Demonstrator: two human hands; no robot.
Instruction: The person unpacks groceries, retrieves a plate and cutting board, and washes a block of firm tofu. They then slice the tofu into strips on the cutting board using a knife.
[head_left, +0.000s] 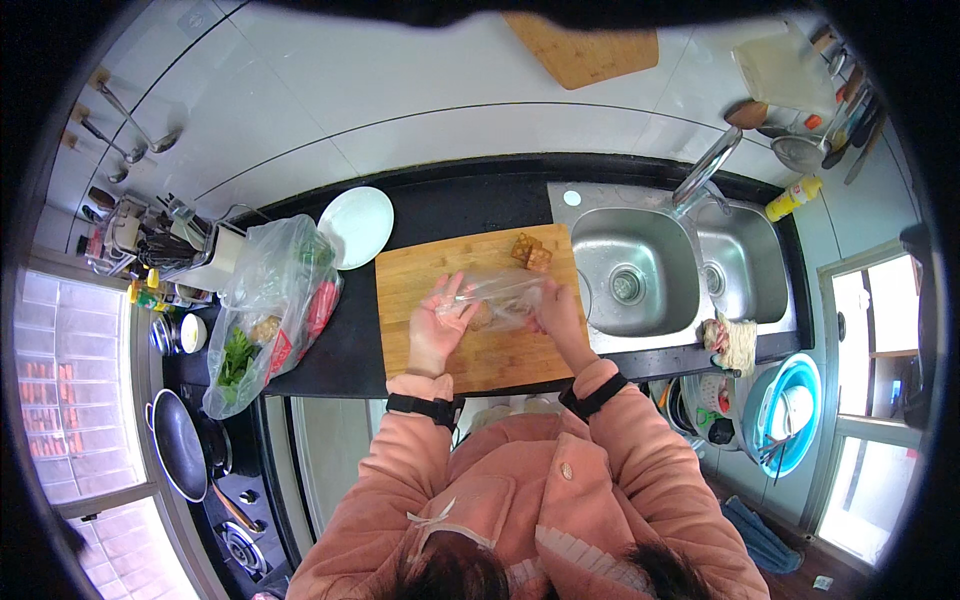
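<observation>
A clear plastic bag is stretched between my two hands above a wooden cutting board. My right hand grips the bag's right end, fingers closed. At its left end my left hand is palm up with fingers spread, the film lying over them; whether it pinches the film I cannot tell. Seen through or beside the film, a round brownish item lies near my left fingertips. Two brown scored blocks of food rest at the board's upper right, beyond the bag.
Left of the board stand a white plate and a plastic bag of vegetables. A steel double sink with a faucet adjoins the board's right side. A wok sits lower left; a blue basin hangs right.
</observation>
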